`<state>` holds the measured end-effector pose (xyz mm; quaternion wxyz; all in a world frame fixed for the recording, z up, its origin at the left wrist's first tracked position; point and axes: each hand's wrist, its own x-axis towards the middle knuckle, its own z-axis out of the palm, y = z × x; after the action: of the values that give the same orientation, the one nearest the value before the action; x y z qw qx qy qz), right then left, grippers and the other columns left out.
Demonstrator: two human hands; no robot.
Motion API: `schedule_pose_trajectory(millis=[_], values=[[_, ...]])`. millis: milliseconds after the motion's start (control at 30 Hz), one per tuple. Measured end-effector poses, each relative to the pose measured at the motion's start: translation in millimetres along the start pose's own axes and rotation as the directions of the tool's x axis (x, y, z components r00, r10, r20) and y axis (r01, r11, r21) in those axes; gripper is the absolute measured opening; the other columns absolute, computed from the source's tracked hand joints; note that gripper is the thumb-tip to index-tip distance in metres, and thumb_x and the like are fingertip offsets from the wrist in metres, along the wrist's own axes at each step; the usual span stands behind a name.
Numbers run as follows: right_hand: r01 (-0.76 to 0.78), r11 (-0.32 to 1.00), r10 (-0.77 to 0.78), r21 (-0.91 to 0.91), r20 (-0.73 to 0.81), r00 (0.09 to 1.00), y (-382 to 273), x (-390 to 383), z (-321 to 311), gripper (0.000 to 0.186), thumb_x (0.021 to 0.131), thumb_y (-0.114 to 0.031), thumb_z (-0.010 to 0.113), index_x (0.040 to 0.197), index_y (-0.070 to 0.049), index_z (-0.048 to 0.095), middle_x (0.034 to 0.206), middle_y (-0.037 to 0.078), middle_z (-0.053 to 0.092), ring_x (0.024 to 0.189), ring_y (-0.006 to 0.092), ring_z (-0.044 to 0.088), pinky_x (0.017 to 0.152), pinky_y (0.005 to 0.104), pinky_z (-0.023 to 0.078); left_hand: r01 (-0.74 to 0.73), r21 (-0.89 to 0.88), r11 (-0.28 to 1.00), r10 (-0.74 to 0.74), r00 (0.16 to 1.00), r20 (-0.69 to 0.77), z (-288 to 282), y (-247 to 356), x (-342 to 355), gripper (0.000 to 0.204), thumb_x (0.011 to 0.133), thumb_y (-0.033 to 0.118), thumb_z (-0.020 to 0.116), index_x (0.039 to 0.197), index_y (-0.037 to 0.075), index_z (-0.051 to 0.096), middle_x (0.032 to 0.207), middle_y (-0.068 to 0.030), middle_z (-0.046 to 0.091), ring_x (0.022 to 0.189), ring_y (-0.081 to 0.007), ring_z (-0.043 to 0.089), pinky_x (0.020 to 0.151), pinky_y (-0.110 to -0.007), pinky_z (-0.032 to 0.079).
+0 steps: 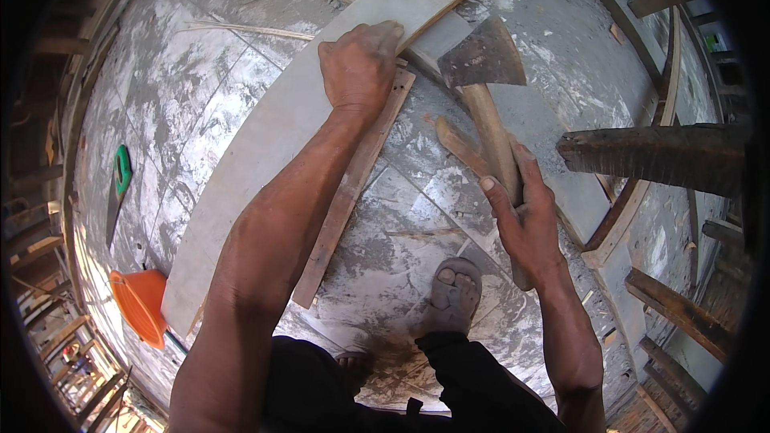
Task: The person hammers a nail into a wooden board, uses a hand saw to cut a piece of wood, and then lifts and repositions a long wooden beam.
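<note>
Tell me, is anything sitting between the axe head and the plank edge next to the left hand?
Nothing visible. The right hand grips the axe by its handle, and the head hangs just right of the pale plank, which the left hand presses down. Only a narrow gap separates them; the thin strip lies below.

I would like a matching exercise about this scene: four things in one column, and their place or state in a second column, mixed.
Things:
1. axe
2. long pale board
3. orange bucket
4. bare foot

Places or states:
A. lies at the far left on the floor
B. pressed down by the left hand
C. handle gripped by the right hand
D. stands on the floor between the two forearms

Pairs: 1-C, 2-B, 3-A, 4-D
</note>
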<state>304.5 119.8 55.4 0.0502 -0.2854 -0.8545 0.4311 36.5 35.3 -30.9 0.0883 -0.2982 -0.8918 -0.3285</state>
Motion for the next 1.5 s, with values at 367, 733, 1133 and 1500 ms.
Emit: schedule_pose_trajectory(millis=[367,733,1133,1500], values=[[0.311,0.94,-0.322,-0.141,-0.068,0.944,-29,69,25,0.063,0.101,-0.018,0.065,0.158,-0.01,0.039,0.121,0.029,0.067,0.108,0.042,0.07,0.09,0.0465,0.056,-0.028,0.009,1.0,0.027,0.999,0.019,-3,-2,-1,0.023,0.099,0.032,0.058,0.1,0.019,0.077,0.093,-0.0046,0.073,0.095,-0.0278,0.067,0.088,-0.045,0.038],[0.219,0.968,-0.224,-0.122,-0.027,0.974,-23,77,24,0.061,0.102,-0.021,0.063,0.157,-0.011,0.04,0.11,0.031,0.069,0.104,0.0454,0.07,0.085,0.0491,0.055,-0.039,0.064,0.997,0.032,0.994,0.102,-11,4,-2,0.029,0.098,0.036,0.066,0.111,0.015,0.08,0.112,-0.0073,0.076,0.106,-0.0252,0.069,0.095,-0.043,0.043],[-0.2,0.929,0.215,0.312,-0.014,0.977,21,39,15,0.063,0.105,-0.028,0.058,0.158,-0.003,0.036,0.113,0.022,0.07,0.085,0.0261,0.072,0.077,0.0388,0.059,-0.063,0.54,0.839,-0.115,0.95,0.289,-53,-31,10,0.118,0.066,0.084,0.074,0.144,-0.002,0.054,0.127,-0.023,0.055,0.121,-0.0401,0.059,0.093,-0.056,0.055],[-0.209,0.484,0.331,0.849,0.044,0.943,9,113,35,0.052,0.109,-0.029,0.05,0.158,-0.016,0.036,0.086,0.008,0.061,0.063,0.0149,0.062,0.051,0.0327,0.056,-0.021,0.529,0.848,-0.19,0.921,0.341,-47,-27,17,0.114,0.064,0.071,0.081,0.141,-0.007,0.05,0.127,-0.0202,0.045,0.126,-0.0377,0.044,0.098,-0.058,0.045]])
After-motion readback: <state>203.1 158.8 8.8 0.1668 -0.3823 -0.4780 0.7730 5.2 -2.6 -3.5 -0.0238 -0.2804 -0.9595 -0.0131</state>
